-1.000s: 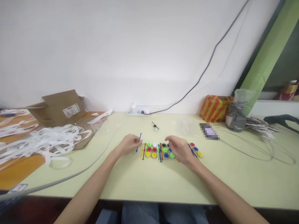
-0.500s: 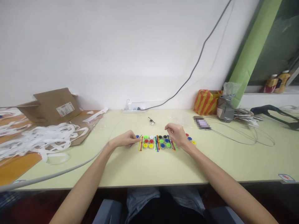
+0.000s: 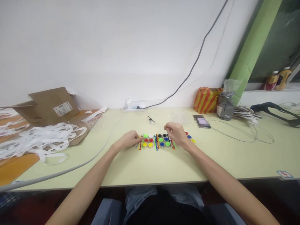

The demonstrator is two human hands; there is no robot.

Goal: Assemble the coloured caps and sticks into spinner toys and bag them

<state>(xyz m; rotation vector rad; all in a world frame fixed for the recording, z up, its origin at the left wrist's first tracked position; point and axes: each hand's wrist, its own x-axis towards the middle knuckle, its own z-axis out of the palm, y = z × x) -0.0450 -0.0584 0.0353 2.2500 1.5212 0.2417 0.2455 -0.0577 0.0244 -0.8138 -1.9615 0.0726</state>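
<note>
Remote view: I've got the left hand at the leftmost coloured sticks; can't tell if its fingers are clamped on one. Right hand is curled over the round discs, grip hidden. Row's mid-surface, between front and back edges. Looks like stick-lining; next calls for a light touch, imo.

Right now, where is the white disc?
In the head view, the white disc lies near centre, right of a green disc, behind a red disc.

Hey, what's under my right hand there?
Your right hand covers whatever lies directly beneath; coloured sticks show on its left, red, blue and yellow discs on its right.
</note>
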